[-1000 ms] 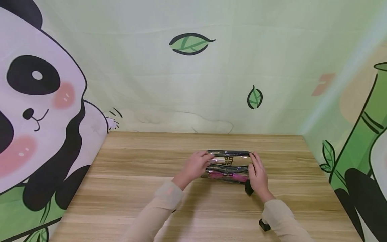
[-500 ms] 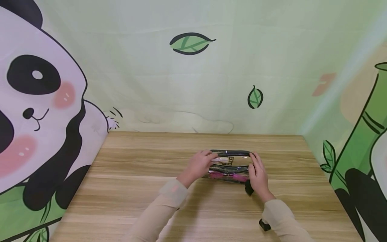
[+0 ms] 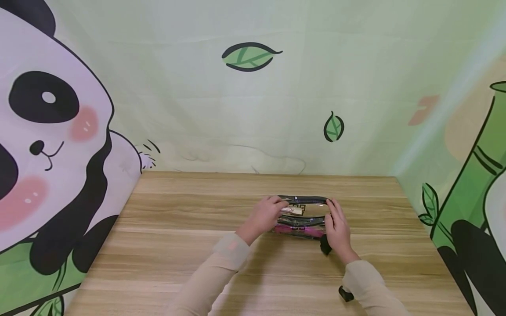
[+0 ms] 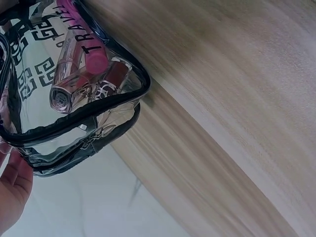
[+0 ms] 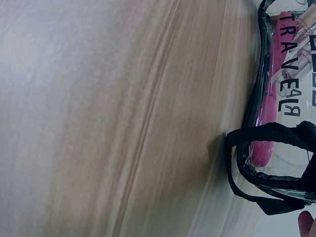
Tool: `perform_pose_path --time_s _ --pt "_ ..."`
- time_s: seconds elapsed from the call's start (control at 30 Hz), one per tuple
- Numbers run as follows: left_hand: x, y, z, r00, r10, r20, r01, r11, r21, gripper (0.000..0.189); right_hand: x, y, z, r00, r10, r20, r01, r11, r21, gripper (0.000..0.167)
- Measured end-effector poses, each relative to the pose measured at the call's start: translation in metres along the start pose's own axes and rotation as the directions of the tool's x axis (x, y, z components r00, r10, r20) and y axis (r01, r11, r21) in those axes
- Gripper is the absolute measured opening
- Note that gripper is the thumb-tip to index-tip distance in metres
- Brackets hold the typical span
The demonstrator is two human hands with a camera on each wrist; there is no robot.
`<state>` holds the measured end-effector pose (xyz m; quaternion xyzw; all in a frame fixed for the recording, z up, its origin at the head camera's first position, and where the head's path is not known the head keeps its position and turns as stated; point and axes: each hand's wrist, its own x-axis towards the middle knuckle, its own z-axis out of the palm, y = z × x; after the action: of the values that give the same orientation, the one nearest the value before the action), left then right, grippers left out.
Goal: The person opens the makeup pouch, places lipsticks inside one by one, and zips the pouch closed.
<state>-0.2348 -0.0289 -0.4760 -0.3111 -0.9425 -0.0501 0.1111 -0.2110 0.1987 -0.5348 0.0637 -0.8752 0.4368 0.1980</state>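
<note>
A clear cosmetic bag [image 3: 317, 211] with black trim lies on the table, its top side spread apart. My left hand [image 3: 262, 218] pinches a small pale, shiny tube [image 3: 293, 210] at the bag's left part, the tube reaching over the bag's inside. With my right hand [image 3: 339, 228] I grip the bag's right end. Through the plastic, the left wrist view shows a pink long item [image 4: 96, 60], a clear lipstick-like tube [image 4: 63, 96] and a dark red tube [image 4: 116, 74]. My left fingers are mostly hidden there; in the right wrist view only a fingertip [image 5: 307, 224] shows.
A black strap loop [image 5: 269, 132] hangs from the bag's right end. The wood-grain table [image 3: 178, 245] ends at the back against a printed green cloth [image 3: 189, 109]. A small black object [image 3: 345, 294] sits at my right sleeve.
My left hand has moved a little to the right, taking the tube further over the bag. My right hand and the bag stay nearly still.
</note>
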Motion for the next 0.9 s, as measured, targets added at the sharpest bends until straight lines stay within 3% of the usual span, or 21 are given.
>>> perform_pose_path --time_s 0.47,0.7,0.9 --pt "0.0051 0.0071 0.0005 0.999 -0.003 0.039 0.001 0.999 0.049 0.028 0.0001 0.001 0.0001 1.0 -0.004 0.003 0.004 1.0 0.004 0.043" --pt "0.006 0.0089 -0.0001 0.997 -0.035 0.076 0.032 0.999 0.042 0.028 0.0006 0.0031 0.0011 1.0 -0.016 0.002 0.016 1.0 0.0 0.043" --pt "0.0049 0.0091 0.0 0.996 -0.049 0.068 0.047 0.999 0.024 0.028 0.0001 0.0057 0.0019 1.0 -0.022 0.003 0.022 1.0 0.002 0.043"
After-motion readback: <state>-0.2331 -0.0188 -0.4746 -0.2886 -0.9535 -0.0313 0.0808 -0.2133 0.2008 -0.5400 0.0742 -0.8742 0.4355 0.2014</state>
